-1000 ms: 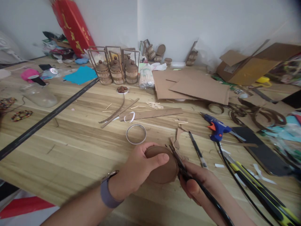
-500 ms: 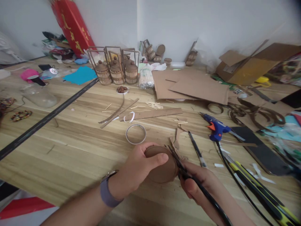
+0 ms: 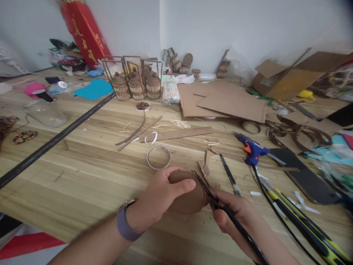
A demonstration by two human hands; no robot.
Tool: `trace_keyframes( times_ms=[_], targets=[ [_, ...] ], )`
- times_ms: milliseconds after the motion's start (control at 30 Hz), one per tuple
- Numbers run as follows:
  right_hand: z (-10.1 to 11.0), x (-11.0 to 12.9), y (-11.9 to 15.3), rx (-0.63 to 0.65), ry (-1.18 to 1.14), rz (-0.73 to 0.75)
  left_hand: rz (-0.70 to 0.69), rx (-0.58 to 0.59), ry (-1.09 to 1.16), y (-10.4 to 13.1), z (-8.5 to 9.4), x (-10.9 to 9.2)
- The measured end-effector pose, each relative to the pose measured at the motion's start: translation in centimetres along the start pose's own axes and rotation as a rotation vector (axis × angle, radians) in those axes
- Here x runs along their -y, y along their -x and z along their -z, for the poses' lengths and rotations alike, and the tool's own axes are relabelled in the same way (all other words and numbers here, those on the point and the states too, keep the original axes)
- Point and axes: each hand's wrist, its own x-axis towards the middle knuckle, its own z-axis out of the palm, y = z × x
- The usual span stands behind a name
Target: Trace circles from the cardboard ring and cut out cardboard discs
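A round brown cardboard disc [image 3: 187, 198] is gripped by my left hand [image 3: 162, 195], its thumb lying on top and its fingers under the far edge. My right hand [image 3: 234, 213] is closed around black-handled scissors [image 3: 213, 198], whose blades lie along the disc's right edge. Just beyond the blades, a torn cardboard scrap [image 3: 204, 166] rests on the table. A white-rimmed ring [image 3: 159, 157] sits past my left hand. To the right of the scissors are a black pen [image 3: 230, 174] and a blue glue gun [image 3: 253, 149].
Yellow-black cutters [image 3: 300, 221], a dark phone [image 3: 306, 176] and a cable lie at the right. Cardboard sheets [image 3: 231, 101], small lidded baskets [image 3: 136, 85] and an open box [image 3: 292, 77] stand farther back. A black strip [image 3: 57, 140] crosses the left side.
The scissors and my right hand have shifted very slightly left along with the disc. The disc's lower right edge looks a little smoother. Both grips are unchanged.
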Motion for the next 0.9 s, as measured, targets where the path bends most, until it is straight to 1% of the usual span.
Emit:
trace_keyframes(
  times_ms=[100, 233, 333, 500, 633, 800, 900],
  targets=[
    [-0.2, 0.6, -0.1, -0.032, -0.025, 0.002, -0.011, 0.003, 0.005, 0.1, 0.1, -0.1],
    [-0.2, 1.9, 0.0, -0.008, -0.085, 0.07, -0.047, 0.088, -0.011, 0.1, 0.0, -0.2],
    [0.0, 2.0, 0.0, 0.001, -0.092, 0.105, -0.067, 0.129, -0.022, 0.1, -0.1, -0.1],
    [0.1, 1.8, -0.1, 0.063, -0.104, 0.113, -0.068, 0.135, -0.046, 0.0, 0.1, -0.2],
    [0.0, 2.0, -0.1, 0.026, -0.085, 0.102, -0.07, 0.149, -0.07, 0.0, 0.1, -0.1],
    [0.0, 2.0, -0.1, 0.06, -0.068, 0.098, -0.073, 0.14, -0.095, 0.1, 0.2, -0.2],
    [-0.1, 2.1, -0.1, 0.047, -0.074, 0.095, -0.064, 0.133, -0.099, 0.1, 0.1, -0.2]
  ],
)
